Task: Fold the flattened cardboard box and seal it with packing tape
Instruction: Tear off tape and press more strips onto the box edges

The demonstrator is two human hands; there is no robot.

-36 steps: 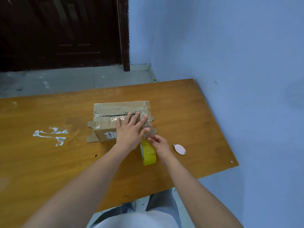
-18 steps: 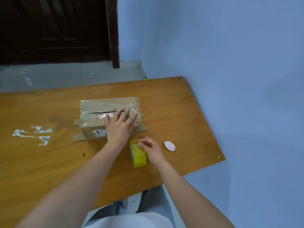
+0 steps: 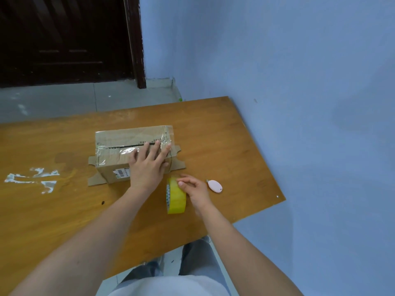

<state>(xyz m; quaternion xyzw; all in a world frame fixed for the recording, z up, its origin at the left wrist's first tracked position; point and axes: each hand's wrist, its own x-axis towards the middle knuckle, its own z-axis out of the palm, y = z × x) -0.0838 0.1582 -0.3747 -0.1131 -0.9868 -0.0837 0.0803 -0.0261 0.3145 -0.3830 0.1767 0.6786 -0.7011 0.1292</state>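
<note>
Setting: a blue-walled corner room with a grey floor and a dark wooden door (image 3: 68, 39). An orange-brown wooden table (image 3: 224, 133) is set against the wall; patches of white residue (image 3: 32, 178) are noted on its left part.

Item 1, cardboard box (image 3: 119, 154): placed near the middle of the table, erected, its upper flaps folded shut. Clear tape is seen laid across the top, glossy along the seam; a dark slit of the seam remains visible. Lower flaps are splayed outward on the table at both ends. A barcode label (image 3: 121, 173) is borne on the near face. Contents cannot be seen, the top being closed.

Item 2, left hand (image 3: 147, 167): laid flat on the box top at its right half, fingers (image 3: 157, 146) straight and spread, nothing gripped. It is judged to be pressing the tape down and steadying the box.

Item 3, yellow tape roll (image 3: 176, 195): stood on edge on the table, just beside the near right corner of the box.

Item 4, right hand (image 3: 195, 186): rested against the roll, fingers curled loosely on its upper rim, apparently to keep it upright and ready; a firm grip cannot be confirmed.

Item 5, small pink oval cutter (image 3: 214, 185): laid on the table just right of the right hand, untouched, presumably kept near for severing tape.
</note>
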